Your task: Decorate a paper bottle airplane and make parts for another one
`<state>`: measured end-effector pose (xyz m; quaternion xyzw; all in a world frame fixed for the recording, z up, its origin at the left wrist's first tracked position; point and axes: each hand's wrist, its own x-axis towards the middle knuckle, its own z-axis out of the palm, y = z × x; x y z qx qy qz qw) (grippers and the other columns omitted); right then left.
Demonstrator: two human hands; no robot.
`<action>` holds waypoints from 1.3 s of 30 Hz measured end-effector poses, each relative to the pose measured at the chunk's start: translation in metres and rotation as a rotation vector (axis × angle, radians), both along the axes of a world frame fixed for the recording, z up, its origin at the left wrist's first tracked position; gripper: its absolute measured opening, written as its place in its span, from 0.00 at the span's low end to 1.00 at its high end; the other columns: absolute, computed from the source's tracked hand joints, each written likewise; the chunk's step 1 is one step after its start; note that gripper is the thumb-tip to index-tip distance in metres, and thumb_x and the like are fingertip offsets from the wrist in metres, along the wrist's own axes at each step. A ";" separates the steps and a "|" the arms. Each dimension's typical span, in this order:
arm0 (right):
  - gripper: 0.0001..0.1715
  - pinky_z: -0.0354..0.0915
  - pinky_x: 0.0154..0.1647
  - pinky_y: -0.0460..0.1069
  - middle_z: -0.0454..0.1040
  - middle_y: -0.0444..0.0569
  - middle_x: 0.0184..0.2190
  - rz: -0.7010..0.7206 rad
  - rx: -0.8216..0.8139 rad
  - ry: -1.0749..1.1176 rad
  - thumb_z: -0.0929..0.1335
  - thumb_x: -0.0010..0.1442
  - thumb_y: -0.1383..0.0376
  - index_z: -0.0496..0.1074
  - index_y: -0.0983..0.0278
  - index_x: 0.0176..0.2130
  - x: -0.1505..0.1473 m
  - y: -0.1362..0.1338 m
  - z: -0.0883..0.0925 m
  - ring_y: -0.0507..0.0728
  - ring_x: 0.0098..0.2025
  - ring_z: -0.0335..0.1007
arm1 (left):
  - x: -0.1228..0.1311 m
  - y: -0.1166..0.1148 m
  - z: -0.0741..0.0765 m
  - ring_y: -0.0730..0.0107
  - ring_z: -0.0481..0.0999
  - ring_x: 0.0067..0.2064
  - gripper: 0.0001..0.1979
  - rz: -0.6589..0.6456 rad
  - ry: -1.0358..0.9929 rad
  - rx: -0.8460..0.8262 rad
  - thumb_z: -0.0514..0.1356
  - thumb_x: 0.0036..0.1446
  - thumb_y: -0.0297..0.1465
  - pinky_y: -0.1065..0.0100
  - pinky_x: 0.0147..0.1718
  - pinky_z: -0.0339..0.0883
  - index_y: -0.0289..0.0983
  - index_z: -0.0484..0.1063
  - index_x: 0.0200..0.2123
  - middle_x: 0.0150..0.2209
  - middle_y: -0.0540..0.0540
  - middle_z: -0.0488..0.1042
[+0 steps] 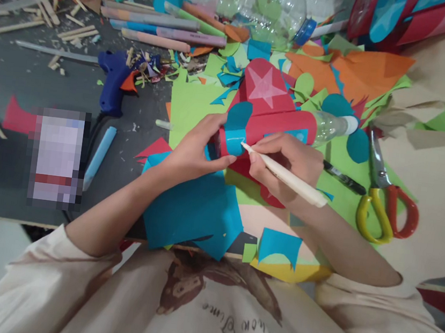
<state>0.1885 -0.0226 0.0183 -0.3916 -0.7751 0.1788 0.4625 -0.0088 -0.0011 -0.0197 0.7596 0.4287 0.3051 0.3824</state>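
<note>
A plastic bottle (326,128) wrapped in red paper lies on its side, its white cap toward the right. A red fin with a pale star (266,82) stands up from it, and a blue paper piece (238,115) is on its left end. My left hand (198,150) grips that end, thumb in front and fingers behind. In my right hand (292,161) is a white marker (286,174), held like a pen. Its tip touches the blue paper, where a short pale line shows. Under the bottle lie green and blue paper sheets (193,203).
Scissors (375,207) and a black pen (345,178) lie at the right. A blue glue gun (114,77) rests at the left, near a light blue marker (100,157). Paper scraps, several markers (158,31) and a clear bottle (262,4) lie at the back.
</note>
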 end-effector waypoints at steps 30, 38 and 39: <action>0.09 0.66 0.25 0.48 0.76 0.42 0.23 0.099 -0.180 0.023 0.69 0.64 0.64 0.71 0.59 0.30 0.000 -0.004 0.006 0.52 0.25 0.71 | 0.000 0.001 -0.001 0.52 0.68 0.63 0.28 -0.008 -0.021 -0.027 0.62 0.56 0.35 0.58 0.59 0.67 0.38 0.62 0.59 0.61 0.38 0.68; 0.10 0.61 0.16 0.47 0.74 0.41 0.23 -0.001 -0.291 0.234 0.68 0.65 0.57 0.73 0.56 0.32 0.003 -0.004 0.008 0.50 0.19 0.66 | 0.000 0.001 -0.002 0.50 0.65 0.65 0.30 0.011 0.003 -0.037 0.64 0.57 0.41 0.55 0.61 0.66 0.39 0.62 0.60 0.61 0.38 0.67; 0.08 0.62 0.17 0.46 0.75 0.41 0.23 0.010 -0.304 0.228 0.68 0.65 0.59 0.73 0.56 0.33 0.002 -0.004 0.008 0.50 0.20 0.67 | 0.000 0.001 -0.002 0.49 0.65 0.65 0.29 0.012 0.006 -0.043 0.64 0.57 0.40 0.55 0.60 0.66 0.40 0.62 0.60 0.61 0.39 0.67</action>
